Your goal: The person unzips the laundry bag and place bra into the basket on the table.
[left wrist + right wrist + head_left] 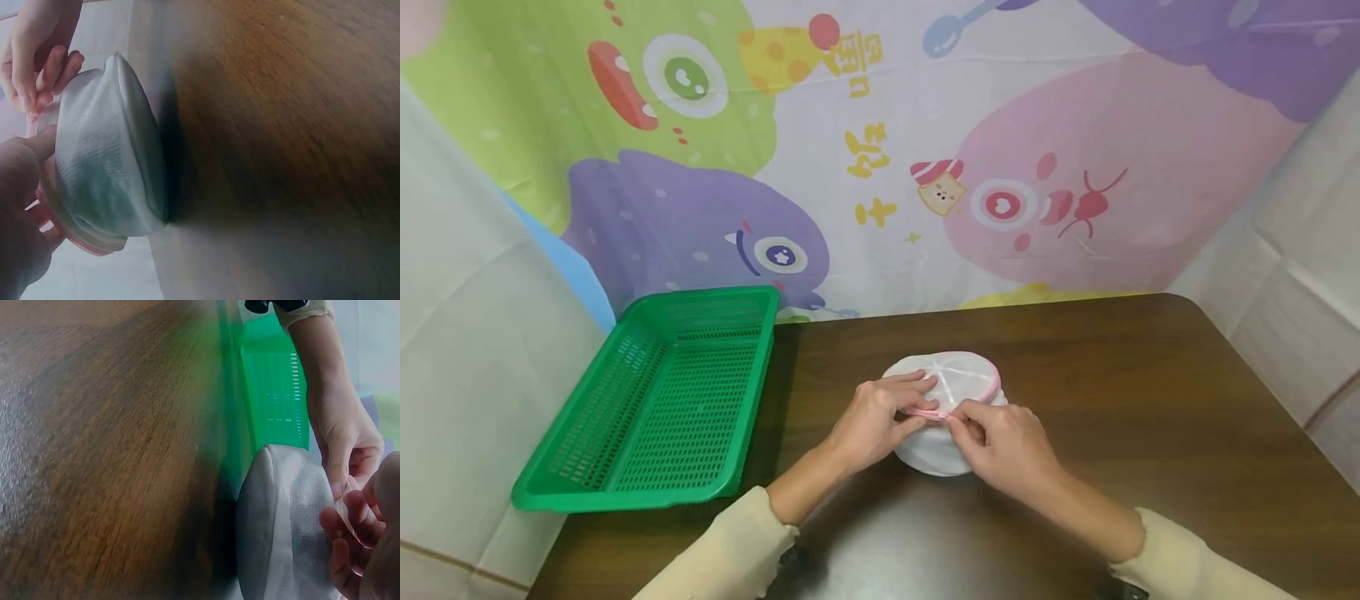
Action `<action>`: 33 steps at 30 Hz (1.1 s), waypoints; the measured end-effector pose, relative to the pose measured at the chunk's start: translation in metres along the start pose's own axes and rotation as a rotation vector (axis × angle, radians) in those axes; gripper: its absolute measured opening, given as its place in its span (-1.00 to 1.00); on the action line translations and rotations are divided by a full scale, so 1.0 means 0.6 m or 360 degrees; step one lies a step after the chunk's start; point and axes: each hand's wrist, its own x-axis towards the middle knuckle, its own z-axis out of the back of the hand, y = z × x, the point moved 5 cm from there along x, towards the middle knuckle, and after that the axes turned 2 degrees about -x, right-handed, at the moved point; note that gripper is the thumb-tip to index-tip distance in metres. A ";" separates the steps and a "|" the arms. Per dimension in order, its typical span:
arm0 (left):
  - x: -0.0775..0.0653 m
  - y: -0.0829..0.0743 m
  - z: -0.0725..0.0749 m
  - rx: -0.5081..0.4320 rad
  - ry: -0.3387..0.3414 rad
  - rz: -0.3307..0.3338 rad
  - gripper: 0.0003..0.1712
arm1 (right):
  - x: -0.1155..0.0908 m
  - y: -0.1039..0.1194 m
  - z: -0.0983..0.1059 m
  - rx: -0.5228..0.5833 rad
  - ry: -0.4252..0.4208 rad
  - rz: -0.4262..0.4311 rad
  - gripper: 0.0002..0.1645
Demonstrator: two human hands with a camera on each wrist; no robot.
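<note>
Way out left of the fingers is a green plastic basket [688,408], rectangular and slotted all over, with a strip of table [827,358] between it and the left hand [876,417]. That hand's clamped on the mesh bag [936,454], fingers over the lid [973,379], thumb just under the rim. The bag's right under both hands' fingers: soft white fabric, round, drum-shaped, kinda saggy sides. A pink zipper [932,413] follows the lid's edge by the left fingertips. Right hand [1011,446] has thumb and index pinched together on it, at the near side. Right of those fingers, smooth brown wood grain runs wide, ending at a rounded far corner.
</note>
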 end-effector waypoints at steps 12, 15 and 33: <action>0.001 -0.006 -0.007 0.0010 0.0017 -0.0055 -0.71 | 0.006 0.009 -0.002 0.0035 -0.0024 0.0026 -0.57; 0.001 -0.005 -0.009 -0.0008 0.0074 -0.0033 -0.70 | 0.006 0.009 -0.004 0.0031 -0.0017 0.0015 -0.59; -0.008 0.001 0.002 -0.0019 0.0084 -0.0031 -0.72 | 0.003 0.002 0.001 0.0072 -0.0020 0.0033 -0.62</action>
